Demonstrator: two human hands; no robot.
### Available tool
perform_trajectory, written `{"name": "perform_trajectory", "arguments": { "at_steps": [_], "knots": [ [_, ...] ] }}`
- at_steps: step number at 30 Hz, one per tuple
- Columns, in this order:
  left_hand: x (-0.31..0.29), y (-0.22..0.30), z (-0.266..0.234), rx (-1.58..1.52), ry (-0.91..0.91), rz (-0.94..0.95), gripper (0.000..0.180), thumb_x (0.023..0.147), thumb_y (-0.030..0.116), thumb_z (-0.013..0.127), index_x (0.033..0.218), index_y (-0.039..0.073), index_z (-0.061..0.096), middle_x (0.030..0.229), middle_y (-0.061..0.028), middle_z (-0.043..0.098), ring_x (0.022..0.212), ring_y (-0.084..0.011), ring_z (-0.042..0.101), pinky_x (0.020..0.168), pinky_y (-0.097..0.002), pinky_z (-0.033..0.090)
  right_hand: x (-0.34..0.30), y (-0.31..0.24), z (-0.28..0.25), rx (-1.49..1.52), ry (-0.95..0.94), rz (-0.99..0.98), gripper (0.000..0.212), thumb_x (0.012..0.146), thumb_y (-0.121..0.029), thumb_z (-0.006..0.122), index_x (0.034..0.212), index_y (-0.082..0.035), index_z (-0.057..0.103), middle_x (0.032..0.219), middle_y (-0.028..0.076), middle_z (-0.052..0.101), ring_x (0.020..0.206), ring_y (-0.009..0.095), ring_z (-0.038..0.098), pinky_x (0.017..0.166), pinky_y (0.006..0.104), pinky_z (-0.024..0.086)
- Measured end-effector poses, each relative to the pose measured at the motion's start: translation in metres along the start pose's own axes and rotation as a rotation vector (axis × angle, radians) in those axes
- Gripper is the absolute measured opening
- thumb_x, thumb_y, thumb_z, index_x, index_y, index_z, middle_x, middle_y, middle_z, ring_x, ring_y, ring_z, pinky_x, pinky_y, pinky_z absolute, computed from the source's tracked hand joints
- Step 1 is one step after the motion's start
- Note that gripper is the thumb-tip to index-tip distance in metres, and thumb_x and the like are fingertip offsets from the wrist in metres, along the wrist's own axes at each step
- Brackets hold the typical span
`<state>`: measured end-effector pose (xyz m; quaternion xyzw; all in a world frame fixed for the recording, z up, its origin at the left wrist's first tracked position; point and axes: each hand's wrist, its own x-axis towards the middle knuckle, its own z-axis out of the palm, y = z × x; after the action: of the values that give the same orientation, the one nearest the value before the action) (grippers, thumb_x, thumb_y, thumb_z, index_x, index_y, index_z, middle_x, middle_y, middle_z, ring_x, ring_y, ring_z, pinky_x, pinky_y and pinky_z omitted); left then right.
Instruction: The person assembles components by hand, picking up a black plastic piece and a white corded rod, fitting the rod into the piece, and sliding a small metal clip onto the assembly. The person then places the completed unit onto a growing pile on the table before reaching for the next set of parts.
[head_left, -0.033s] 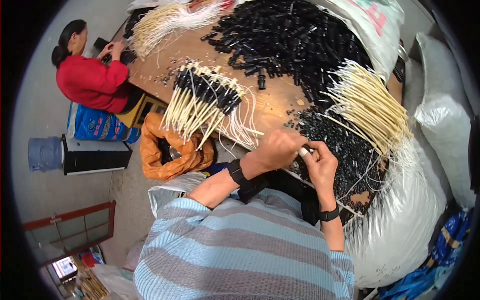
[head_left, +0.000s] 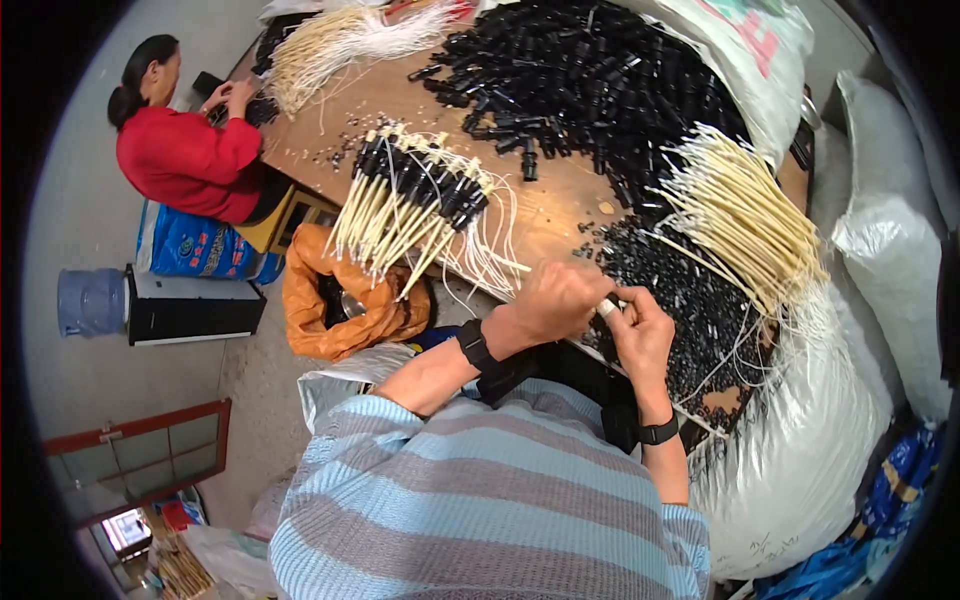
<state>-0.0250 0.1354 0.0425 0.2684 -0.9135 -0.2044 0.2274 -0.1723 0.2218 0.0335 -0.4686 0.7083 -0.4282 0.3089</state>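
Note:
My left hand (head_left: 560, 300) is closed in a fist at the table's front edge, and the end of a cream tube (head_left: 516, 266) sticks out of it on the left. Right against it, my right hand (head_left: 645, 332) pinches a small black part (head_left: 617, 299), mostly hidden by the fingers. A white wrap (head_left: 605, 307) covers the tip of the right thumb. Left of the hands lies a bunch of cream tubes with black sockets (head_left: 410, 200) and white wires. Beyond my right hand, loose small black pieces (head_left: 665, 275) spread over the wooden table (head_left: 560, 205).
Black sockets (head_left: 590, 80) are heaped at the back. A bundle of cream tubes (head_left: 745, 215) lies at right beside white sacks (head_left: 800, 430). An orange bag (head_left: 310, 315) stands on the floor at left. A person in red (head_left: 190, 160) works at the far left end.
The scene has shifted very slightly in the view. Both hands keep the same grip and place.

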Motion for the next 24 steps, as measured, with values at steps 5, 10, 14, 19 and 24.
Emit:
{"name": "perform_trajectory", "arguments": {
  "at_steps": [5,10,14,19,24],
  "knots": [
    [-0.01,-0.023,-0.014,-0.095,0.265,-0.014,0.018,0.068,0.008,0.066,0.086,0.011,0.064,0.073,-0.0072,0.063,0.063,-0.0284,0.061,0.053,-0.0382,0.046,0.003,-0.031,0.015,-0.148,0.116,-0.378,0.021,0.079,-0.006,0.072,0.098,0.0,0.065,0.079,0.01,0.064,0.068,0.017,0.06,0.061,0.0278,0.048],
    [-0.033,-0.101,-0.073,0.423,0.491,-0.255,0.012,0.069,0.013,0.065,0.08,0.008,0.064,0.09,-0.0057,0.065,0.094,-0.0254,0.057,0.09,-0.0419,0.036,0.016,-0.031,-0.006,-0.144,0.303,-0.394,0.005,0.081,0.001,0.065,0.086,0.0,0.067,0.094,0.013,0.066,0.076,0.026,0.065,0.065,0.0315,0.052],
    [-0.035,-0.119,-0.08,0.586,0.493,-0.484,0.049,0.065,0.017,0.068,0.112,0.006,0.061,0.125,-0.0119,0.053,0.125,-0.0294,0.042,0.106,-0.0517,0.021,0.005,-0.031,0.008,-0.411,-0.159,-0.551,0.029,0.072,-0.015,0.074,0.098,-0.004,0.068,0.115,0.013,0.063,0.098,0.03,0.061,0.084,0.0381,0.045],
    [0.01,-0.106,-0.037,0.24,0.278,-0.203,0.047,0.072,0.004,0.06,0.119,0.005,0.061,0.125,-0.016,0.058,0.11,-0.0329,0.056,0.096,-0.0427,0.046,0.012,0.003,-0.008,-0.279,-0.069,-0.331,0.023,0.077,-0.012,0.072,0.098,-0.004,0.07,0.098,0.013,0.068,0.08,0.029,0.065,0.071,0.0361,0.049],
    [0.058,-0.136,-0.004,0.121,0.169,-0.382,0.027,0.076,-0.003,0.059,0.096,0.01,0.072,0.102,-0.0126,0.059,0.095,-0.0343,0.06,0.079,-0.0402,0.05,0.043,0.049,-0.088,-0.584,0.357,-0.224,0.014,0.081,-0.011,0.069,0.093,-0.006,0.069,0.086,0.013,0.066,0.075,0.031,0.064,0.066,0.0368,0.049]
  ]
}}
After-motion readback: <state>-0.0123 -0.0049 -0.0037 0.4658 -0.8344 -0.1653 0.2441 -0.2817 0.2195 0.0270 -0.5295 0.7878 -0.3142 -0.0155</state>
